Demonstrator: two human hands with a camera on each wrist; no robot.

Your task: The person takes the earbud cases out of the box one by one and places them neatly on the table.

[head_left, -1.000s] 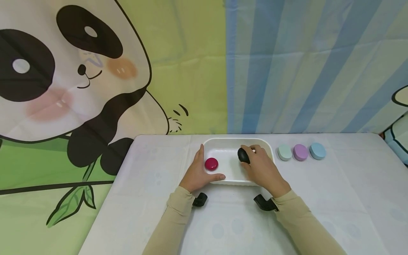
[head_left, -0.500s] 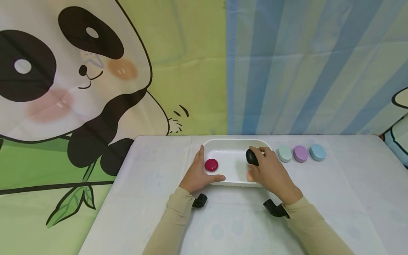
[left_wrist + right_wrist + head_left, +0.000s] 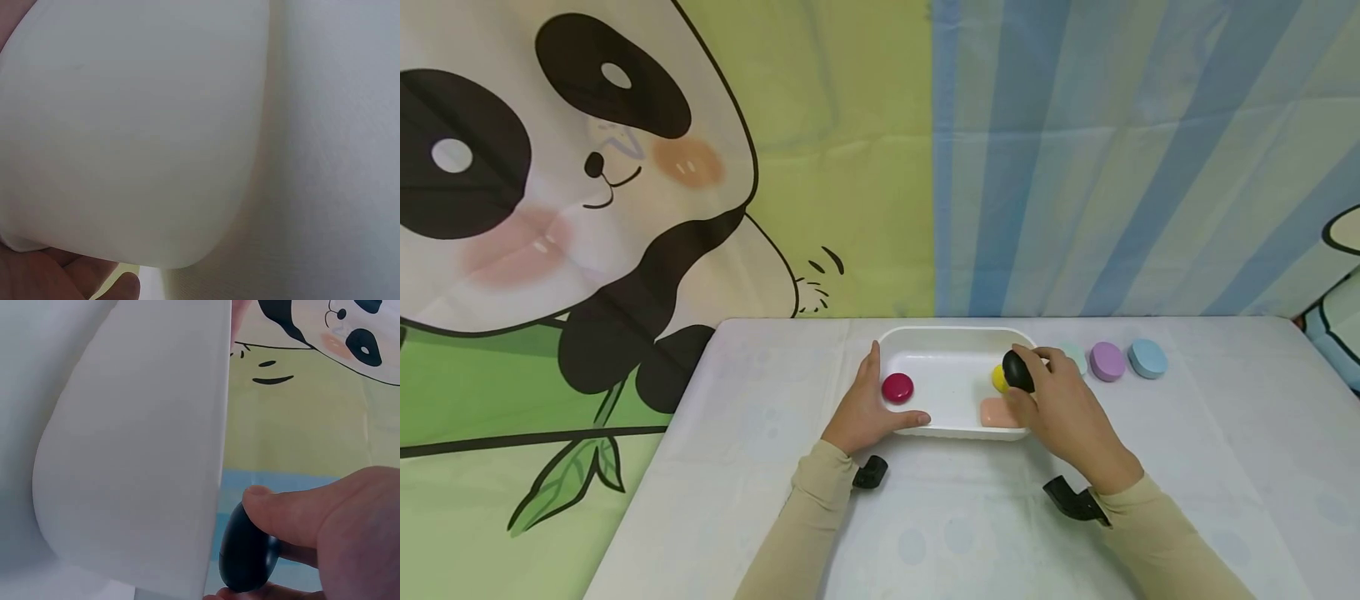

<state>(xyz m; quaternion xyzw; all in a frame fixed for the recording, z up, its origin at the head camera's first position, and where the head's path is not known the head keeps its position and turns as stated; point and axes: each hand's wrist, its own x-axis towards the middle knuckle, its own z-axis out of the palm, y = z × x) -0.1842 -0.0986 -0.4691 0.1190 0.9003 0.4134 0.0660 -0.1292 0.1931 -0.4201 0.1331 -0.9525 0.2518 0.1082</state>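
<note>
My right hand (image 3: 1075, 417) pinches a smooth black rounded disc (image 3: 1018, 370) between thumb and fingers, over the right end of a white tray (image 3: 955, 332). The right wrist view shows the disc (image 3: 249, 550) edge-on, just past the tray's rim. My left hand (image 3: 868, 408) rests against the tray's front left corner. Its fingers lie straight along the left side, its thumb along the front rim. In the tray, a glossy red round disc (image 3: 897, 388) lies near this hand. A peach rectangular block (image 3: 997, 412) and a partly hidden yellow piece (image 3: 999, 378) are at the right end.
To the right of the tray stand a mint round piece (image 3: 1076, 357), partly covered by my right hand, a purple one (image 3: 1107, 362) and a blue one (image 3: 1147, 358). Behind the white-covered table (image 3: 940, 533) hangs a panda-printed cloth (image 3: 850, 167).
My right hand has carried the black disc rightward from mid-tray to its right end. The yellow piece and peach block have come into sight, while the mint piece became partly covered. The left hand stayed put.
</note>
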